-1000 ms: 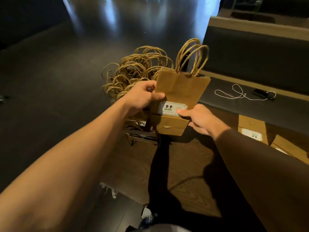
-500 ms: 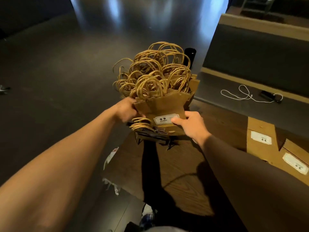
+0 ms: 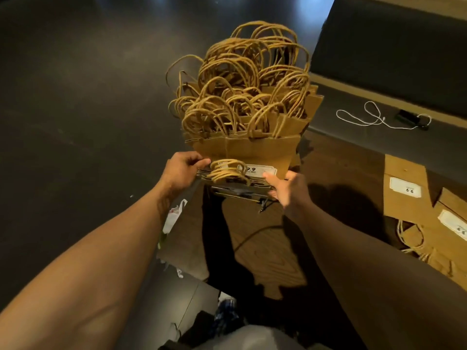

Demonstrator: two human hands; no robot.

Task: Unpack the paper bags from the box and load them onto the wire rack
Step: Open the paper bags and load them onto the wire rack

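Several brown paper bags (image 3: 252, 104) with twisted paper handles stand packed in a row in a dark wire rack (image 3: 237, 194). The front paper bag (image 3: 255, 150) carries a white "9.9" label and stands against the row. My left hand (image 3: 180, 170) pinches the left edge of the front bags with thumb and curled fingers. My right hand (image 3: 286, 186) grips the front bag's lower right corner, its thumb on the label. A loose bundle of handles lies between my hands. No box is in view.
The rack stands on a wooden surface (image 3: 267, 251). Flat paper bags (image 3: 404, 195) with "66" labels lie at the right. A white cable (image 3: 371, 120) and a small dark device lie on the dark bench behind. White scraps (image 3: 174, 215) lie at the surface's left edge.
The labelled bag, held up in the air a second ago, has come down into the front of the row in the rack. Both hands have moved lower with it.
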